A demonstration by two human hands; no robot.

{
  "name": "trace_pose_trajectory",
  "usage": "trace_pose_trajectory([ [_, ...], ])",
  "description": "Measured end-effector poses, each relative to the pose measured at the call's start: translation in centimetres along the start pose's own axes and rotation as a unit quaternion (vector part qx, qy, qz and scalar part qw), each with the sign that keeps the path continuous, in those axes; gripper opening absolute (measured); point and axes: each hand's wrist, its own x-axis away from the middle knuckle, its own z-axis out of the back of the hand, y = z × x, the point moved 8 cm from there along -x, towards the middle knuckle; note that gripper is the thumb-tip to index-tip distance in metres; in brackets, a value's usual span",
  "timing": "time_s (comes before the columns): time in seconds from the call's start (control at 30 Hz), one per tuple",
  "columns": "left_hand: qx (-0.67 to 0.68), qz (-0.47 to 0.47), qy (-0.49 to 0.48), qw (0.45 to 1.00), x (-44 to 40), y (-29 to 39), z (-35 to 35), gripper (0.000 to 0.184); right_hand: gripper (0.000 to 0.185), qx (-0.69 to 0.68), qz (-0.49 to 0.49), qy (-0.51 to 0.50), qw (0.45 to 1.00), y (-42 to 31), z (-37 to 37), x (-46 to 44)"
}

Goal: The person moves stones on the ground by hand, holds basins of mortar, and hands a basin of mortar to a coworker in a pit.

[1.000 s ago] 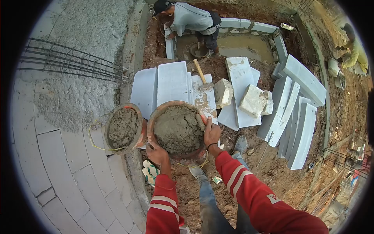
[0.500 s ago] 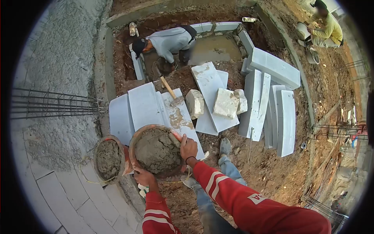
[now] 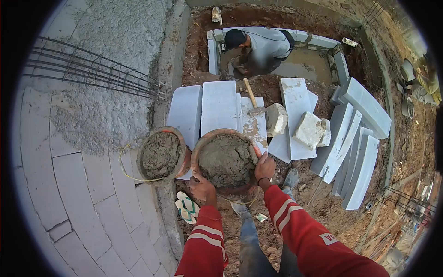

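Observation:
Between my hands is a round bucket (image 3: 199, 151) filled with grey wet mortar (image 3: 227, 159). Closed on the bucket's lower left rim is my left hand (image 3: 202, 188). My right hand (image 3: 265, 169) grips the rim on the right side. A second bucket of mortar (image 3: 161, 155), with a thin wire handle, stands just left of the first. Beyond the buckets lie pale blocks (image 3: 218, 107), and a hammer (image 3: 251, 94) with a wooden handle rests on one of them. The underside of the bucket I hold is hidden.
A co-worker (image 3: 265, 44) bends in a block-lined pit with muddy water (image 3: 304, 64). Rebar (image 3: 92, 69) juts out at left. Rough stones (image 3: 308, 130) and stacked blocks (image 3: 357, 166) lie at right. Flip-flops (image 3: 187, 207) sit beside the concrete edge. Another person (image 3: 427, 87) is at far right.
My view has swung left, so the scene sits further right. Both hands stay on the bucket's rim. The co-worker in the pit is bent over in a slightly different pose.

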Motion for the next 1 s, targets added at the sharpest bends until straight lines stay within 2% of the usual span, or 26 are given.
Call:
trace_pose_trajectory([
  [0.23,0.011,0.01,-0.012,1.0,0.0,-0.3,-0.2,0.057,0.055,0.024,0.005,0.006,1.0,0.6,-0.6,-0.2],
  [0.3,0.011,0.036,-0.077,0.996,-0.1,-0.8,-1.0,0.058,0.055,0.024,0.003,0.014,1.0,0.3,-0.3,-0.1],
  [0.73,0.007,0.048,-0.063,0.997,0.3,-0.9,-0.8,0.065,0.056,0.04,0.024,0.018,0.999,0.9,-0.8,-0.4],
  [0.9,0.006,0.066,-0.085,0.994,0.2,-1.4,-1.2,0.066,0.056,0.034,0.043,0.013,0.998,0.9,-1.4,-0.5],
  [0.93,-0.009,0.055,-0.068,0.996,0.2,-1.4,-1.2,0.059,0.056,0.024,0.044,0.015,0.999,0.9,-1.4,-0.4],
  [1.0,-0.01,0.045,-0.065,0.997,0.1,-1.9,-1.5,0.06,0.056,0.013,0.051,0.014,0.999,0.9,-1.3,-0.5],
])
